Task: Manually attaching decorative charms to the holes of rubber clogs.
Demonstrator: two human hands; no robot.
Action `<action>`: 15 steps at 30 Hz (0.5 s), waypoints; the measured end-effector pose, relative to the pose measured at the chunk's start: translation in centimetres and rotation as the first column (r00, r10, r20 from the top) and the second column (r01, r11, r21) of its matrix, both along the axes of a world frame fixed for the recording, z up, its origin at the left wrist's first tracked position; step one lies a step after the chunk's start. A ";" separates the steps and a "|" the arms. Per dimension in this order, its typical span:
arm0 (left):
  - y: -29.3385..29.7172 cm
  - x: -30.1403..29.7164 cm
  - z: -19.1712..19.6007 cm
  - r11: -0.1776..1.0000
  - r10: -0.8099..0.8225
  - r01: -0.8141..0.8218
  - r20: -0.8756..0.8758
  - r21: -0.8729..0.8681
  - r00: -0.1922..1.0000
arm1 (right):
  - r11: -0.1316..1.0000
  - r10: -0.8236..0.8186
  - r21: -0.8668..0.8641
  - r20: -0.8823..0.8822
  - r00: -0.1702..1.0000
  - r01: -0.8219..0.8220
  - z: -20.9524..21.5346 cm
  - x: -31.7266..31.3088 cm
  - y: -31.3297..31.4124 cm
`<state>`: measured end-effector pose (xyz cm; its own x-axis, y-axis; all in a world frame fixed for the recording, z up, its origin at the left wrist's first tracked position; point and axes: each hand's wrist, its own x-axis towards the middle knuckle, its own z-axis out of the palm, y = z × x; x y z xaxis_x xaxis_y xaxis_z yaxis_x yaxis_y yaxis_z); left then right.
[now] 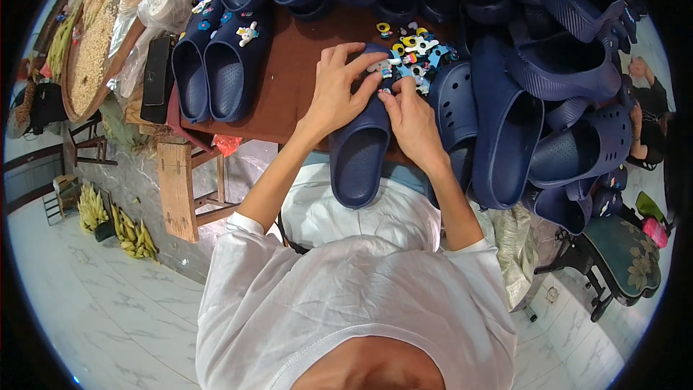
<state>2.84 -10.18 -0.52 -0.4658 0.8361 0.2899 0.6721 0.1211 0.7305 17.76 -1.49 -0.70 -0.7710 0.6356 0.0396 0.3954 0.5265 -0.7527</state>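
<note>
A navy blue foam clog (359,166) lies in front of me at the table's near edge, its heel toward me. My left hand (338,94) is closed round its toe, with the forefinger and thumb at a white and pale-blue cartoon shoe charm (386,67) on the upper. At the right side of the toe, my right hand (415,123) has its fingers bent and closed against the clog; a small charm shows near its thumb. The fingers partly hide the upper. Just beyond lies a heap of colourful shoe charms (426,49).
A decorated pair of clogs (229,76) stands at the left of the brown tabletop (289,65). Many plain clogs (563,65) are piled behind and right. Far left are a black phone (157,76) and a tray of pale kernels (97,43). Another person's arm (638,130) shows far right, above a chair (622,253).
</note>
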 end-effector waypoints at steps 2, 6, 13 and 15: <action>-0.3 -0.5 -0.3 0.996 -0.089 0.089 -0.027 -0.006 0.996 | 0.998 -0.003 0.068 -0.066 0.998 0.007 -0.3 0.1 -0.4; -0.9 -2.0 -1.2 0.964 -0.248 0.253 0.066 -0.076 0.966 | 0.996 -0.054 -0.080 -0.131 0.990 0.043 -1.8 0.1 -0.7; -0.4 -2.3 -0.2 0.953 -0.242 0.268 0.172 -0.145 0.955 | 0.281 -0.518 -0.959 -0.127 0.846 0.028 -3.7 -0.2 2.4; -0.3 -2.5 0.1 0.951 -0.241 0.266 0.160 -0.158 0.957 | 0.112 -0.639 -0.994 -0.083 0.765 -0.015 -2.4 -0.7 2.8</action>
